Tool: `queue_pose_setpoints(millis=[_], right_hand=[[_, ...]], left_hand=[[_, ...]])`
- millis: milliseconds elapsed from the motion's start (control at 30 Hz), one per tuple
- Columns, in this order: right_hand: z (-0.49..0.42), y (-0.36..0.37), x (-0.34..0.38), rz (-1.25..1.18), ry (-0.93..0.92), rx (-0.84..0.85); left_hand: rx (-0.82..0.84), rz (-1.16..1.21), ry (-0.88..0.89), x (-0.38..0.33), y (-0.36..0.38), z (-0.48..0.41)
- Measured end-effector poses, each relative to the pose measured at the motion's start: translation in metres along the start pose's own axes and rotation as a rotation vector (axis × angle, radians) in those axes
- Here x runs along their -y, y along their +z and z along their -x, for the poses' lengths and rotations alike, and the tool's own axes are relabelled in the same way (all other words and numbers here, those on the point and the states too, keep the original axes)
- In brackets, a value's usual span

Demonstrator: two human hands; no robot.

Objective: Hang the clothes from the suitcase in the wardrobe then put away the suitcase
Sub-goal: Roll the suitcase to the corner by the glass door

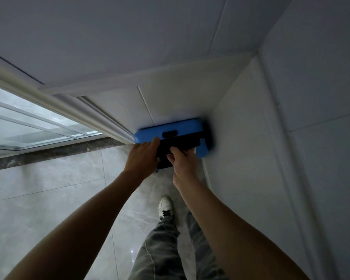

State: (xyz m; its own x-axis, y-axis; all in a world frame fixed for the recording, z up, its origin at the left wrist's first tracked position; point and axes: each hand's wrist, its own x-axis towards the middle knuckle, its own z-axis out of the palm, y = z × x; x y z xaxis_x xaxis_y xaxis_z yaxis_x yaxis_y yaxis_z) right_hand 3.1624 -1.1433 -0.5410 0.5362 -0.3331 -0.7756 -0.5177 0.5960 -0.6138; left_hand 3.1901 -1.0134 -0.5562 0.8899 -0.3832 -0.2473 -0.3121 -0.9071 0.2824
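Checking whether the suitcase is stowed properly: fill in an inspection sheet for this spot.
Surface: grey tiled floor, glossy.
Job's things: blue suitcase upright in the wall corner; no clothes or wardrobe in view.
Clutter: nothing seen.
Hands: left hand on the suitcase's left edge, fingers hidden; right hand with fingers curled on its black part.
Cables: nothing seen.
Surroundings: white walls; glass sliding door at left; the person's white shoe.

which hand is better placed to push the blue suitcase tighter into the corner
Left, probably. The left hand sits on the end of the suitcase farthest from the side wall, so it can push toward the corner. The right hand is nearer mid-case, its grip unclear.
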Motion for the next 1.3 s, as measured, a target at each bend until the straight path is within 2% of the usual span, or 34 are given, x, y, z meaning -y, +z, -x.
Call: queue_pose_setpoints(millis=[100, 200, 300, 467, 700, 1000, 1300], right_hand=[[-0.021, 0.001, -0.010, -0.007, 0.049, 0.003], [-0.040, -0.003, -0.028, -0.027, 0.103, -0.039], [-0.061, -0.009, -0.048, -0.009, 0.151, -0.093], [-0.087, -0.015, -0.070, 0.056, 0.185, -0.161], [-0.129, -0.029, -0.102, 0.107, 0.227, -0.170], [-0.195, -0.045, -0.149, 0.148, 0.319, -0.135], [-0.225, -0.052, -0.170, 0.209, 0.323, -0.138]], left_hand=[[0.093, 0.279, -0.036, 0.011, 0.016, -0.005], [0.041, 0.535, -0.176, 0.018, 0.045, -0.006], [-0.004, 0.605, -0.314, 0.023, 0.080, -0.004], [0.001, 0.775, -0.640, 0.019, 0.116, -0.011], [0.081, 0.699, -0.894, 0.028, 0.155, -0.026], [0.027, 0.666, -0.934, 0.063, 0.231, -0.043], [-0.156, 0.546, -0.906, 0.063, 0.265, -0.030]])
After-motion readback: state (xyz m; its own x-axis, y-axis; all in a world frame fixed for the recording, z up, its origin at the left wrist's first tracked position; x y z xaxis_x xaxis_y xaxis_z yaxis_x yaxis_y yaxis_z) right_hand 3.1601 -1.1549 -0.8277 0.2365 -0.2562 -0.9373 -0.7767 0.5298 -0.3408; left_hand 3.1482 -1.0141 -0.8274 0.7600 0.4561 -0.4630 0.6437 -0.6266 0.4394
